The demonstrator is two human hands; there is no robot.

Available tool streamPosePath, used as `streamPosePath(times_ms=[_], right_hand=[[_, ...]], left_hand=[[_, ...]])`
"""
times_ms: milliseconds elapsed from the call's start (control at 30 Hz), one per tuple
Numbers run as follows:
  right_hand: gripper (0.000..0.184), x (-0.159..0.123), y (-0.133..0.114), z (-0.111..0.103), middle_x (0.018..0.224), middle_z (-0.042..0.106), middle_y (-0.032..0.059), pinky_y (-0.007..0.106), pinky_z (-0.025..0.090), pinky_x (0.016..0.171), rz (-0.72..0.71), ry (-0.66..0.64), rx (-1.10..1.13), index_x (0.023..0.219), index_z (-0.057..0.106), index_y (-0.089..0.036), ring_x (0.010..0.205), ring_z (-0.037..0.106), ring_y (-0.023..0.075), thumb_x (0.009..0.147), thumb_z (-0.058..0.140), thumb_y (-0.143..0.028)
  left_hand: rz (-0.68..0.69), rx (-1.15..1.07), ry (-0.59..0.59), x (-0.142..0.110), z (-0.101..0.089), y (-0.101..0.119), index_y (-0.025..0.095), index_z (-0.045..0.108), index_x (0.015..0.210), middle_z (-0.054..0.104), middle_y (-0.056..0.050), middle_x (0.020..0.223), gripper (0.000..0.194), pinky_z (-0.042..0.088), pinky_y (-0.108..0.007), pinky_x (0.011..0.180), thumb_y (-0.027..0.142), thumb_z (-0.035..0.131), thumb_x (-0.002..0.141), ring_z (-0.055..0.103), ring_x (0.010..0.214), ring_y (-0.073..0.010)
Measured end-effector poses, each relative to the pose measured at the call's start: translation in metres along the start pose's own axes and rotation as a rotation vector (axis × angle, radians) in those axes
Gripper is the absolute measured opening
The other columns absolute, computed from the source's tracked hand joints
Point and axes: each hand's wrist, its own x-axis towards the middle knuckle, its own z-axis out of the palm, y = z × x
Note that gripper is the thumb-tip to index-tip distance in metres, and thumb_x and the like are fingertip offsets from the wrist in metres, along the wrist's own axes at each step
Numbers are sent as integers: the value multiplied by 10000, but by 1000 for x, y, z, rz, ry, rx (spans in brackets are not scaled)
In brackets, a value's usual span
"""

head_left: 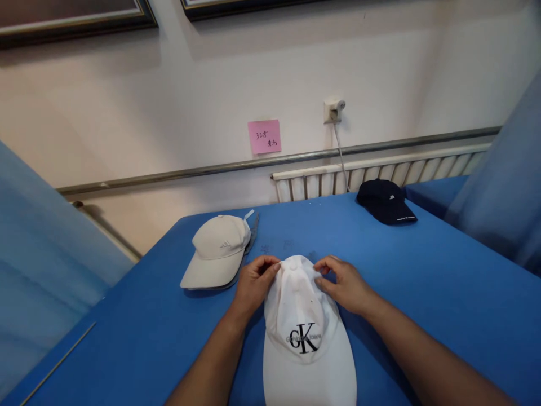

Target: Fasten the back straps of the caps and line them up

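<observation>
A white baseball cap [310, 383] with a black printed logo lies in front of me on the blue table, its brim towards me. My left hand [253, 285] pinches the crown's far left side between thumb and fingers. On the far right side, my right hand [345, 285] has its thumb and bent fingers at the fabric. The crown looks somewhat creased between the hands. Left of it, an off-white cap [220, 239] rests on top of a darker grey one [254, 228], mostly hidden beneath.
A black cap [382, 200] sits at the table's [422, 270] far right corner. Behind are a radiator [329, 181], a metal rail [236, 166], and a socket [332, 111] with a cable. Blue curtains [38, 265] hang on both sides. A thin rod [59, 362] lies along the left edge.
</observation>
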Motion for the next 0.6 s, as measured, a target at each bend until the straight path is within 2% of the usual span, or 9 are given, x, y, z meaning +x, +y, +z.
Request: streamPosePath(times_ms=[100,233,300,433,600], right_hand=[[123,1,1,1,880,634,20,339,457,795,-24,15,-66,911,637,-224,831,595,182,807,573,-215],[334,1,3,0,1047,641,41,351,452,861,-42,-27,-40,1066,614,-239,957,594,204,742,621,-159],[380,1,4,0,1060,653,42,352,448,871,-25,-49,-30,1097,605,-239,980,593,210,727,628,-153],[234,2,6,0,921,674,21,325,452,798,6,-63,-73,978,644,-233,866,603,194,750,617,-185],[129,3,6,1,891,676,24,324,429,787,-90,-70,-236,902,672,-235,853,601,194,822,578,-198]], left_hand=[[13,0,5,1,0,-2,172,690,803,675,-24,776,193,463,-258,673,357,663,752,591,722,-163],[23,0,13,1,0,-2,175,692,791,673,-19,763,182,461,-254,670,350,673,744,591,715,-158],[19,1,13,1,0,-2,173,692,791,673,-20,764,187,461,-254,669,352,676,742,591,717,-160],[13,10,-2,1,0,-1,168,691,800,670,-24,771,198,458,-254,667,359,670,751,589,723,-160],[10,4,-10,1,0,-2,165,689,806,665,-27,774,211,454,-253,661,366,669,749,584,724,-160]])
